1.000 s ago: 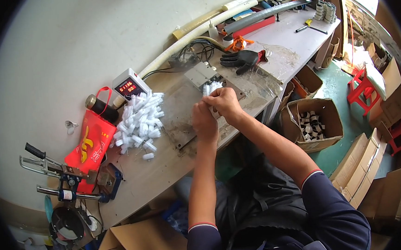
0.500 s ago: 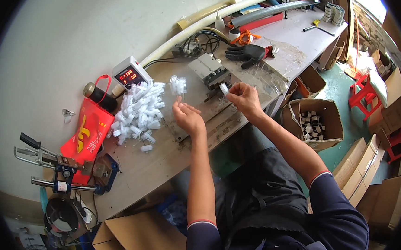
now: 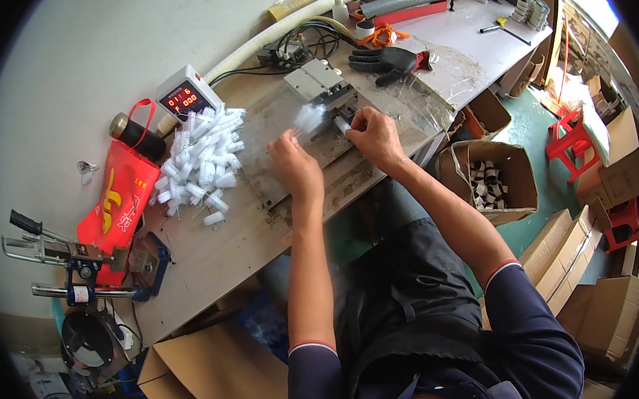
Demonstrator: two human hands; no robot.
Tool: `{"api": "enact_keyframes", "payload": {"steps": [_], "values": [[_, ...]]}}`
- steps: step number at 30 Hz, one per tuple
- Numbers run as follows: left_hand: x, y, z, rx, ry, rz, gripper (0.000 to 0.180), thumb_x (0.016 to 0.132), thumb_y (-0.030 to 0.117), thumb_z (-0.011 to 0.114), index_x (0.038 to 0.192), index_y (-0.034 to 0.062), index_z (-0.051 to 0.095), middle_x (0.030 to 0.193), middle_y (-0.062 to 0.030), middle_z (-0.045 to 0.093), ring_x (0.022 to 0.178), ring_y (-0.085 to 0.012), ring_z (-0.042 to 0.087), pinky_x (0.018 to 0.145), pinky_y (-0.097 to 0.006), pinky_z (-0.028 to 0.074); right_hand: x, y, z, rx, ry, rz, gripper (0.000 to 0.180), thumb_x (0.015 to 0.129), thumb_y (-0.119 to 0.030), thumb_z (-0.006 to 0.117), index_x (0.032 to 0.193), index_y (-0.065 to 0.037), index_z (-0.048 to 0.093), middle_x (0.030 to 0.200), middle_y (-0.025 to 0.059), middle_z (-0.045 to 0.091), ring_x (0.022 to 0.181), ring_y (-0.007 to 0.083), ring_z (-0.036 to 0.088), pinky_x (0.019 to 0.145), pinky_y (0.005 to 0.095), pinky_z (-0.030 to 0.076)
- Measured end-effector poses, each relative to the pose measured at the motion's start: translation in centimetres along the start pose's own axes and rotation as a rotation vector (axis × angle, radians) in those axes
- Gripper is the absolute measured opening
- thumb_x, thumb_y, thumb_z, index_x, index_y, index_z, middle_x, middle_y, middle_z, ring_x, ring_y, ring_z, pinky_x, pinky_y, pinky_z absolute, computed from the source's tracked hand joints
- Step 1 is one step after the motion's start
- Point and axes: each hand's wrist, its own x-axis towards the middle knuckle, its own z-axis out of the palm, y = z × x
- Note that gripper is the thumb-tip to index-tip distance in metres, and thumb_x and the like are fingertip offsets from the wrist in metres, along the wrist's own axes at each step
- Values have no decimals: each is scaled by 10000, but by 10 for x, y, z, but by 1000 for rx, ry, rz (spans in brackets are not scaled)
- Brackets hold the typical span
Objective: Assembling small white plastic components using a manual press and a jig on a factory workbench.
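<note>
Head view: left hand (image 3: 296, 165) pinched a blurred white brush (image 3: 309, 117), right hand (image 3: 377, 138) a small white piece (image 3: 342, 125) — fingertips were best kept clear of the metal block (image 3: 314, 80).

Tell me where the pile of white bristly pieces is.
In the head view, the pile of white bristly pieces lies on the bench, left of the left hand, just below the box with the red display.

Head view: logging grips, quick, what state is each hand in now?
Left hand: closed, holding white bristly stuff, blurred.
Right hand: closed, holding a small white piece.
</note>
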Motion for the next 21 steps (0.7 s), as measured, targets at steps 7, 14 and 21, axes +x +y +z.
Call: {"api": "enact_keyframes", "payload": {"steps": [7,14,21], "values": [[-1,9,-6,193,-302,-212,161,1066,176,498,1070,40,584,1055,-139,670,945,-381,666,792,-501,524,-2,-9,2,-1,11,-17,156,789,-116,706,904,-14,681,837,193,726,855,371,723,795,436,557],[1,6,-8,47,-178,-262,149,1070,180,488,1075,54,567,1038,-108,725,932,-361,691,783,-478,527,-7,-12,7,48,71,-22,141,803,-110,719,895,-12,676,800,156,726,773,302,728,746,389,561],[0,4,-6,26,-191,-251,158,1060,183,493,1085,59,588,1041,-146,698,925,-400,673,778,-511,532,-9,-7,14,78,143,-54,149,816,-119,762,859,-5,677,735,86,688,681,141,646,670,310,527]]}}
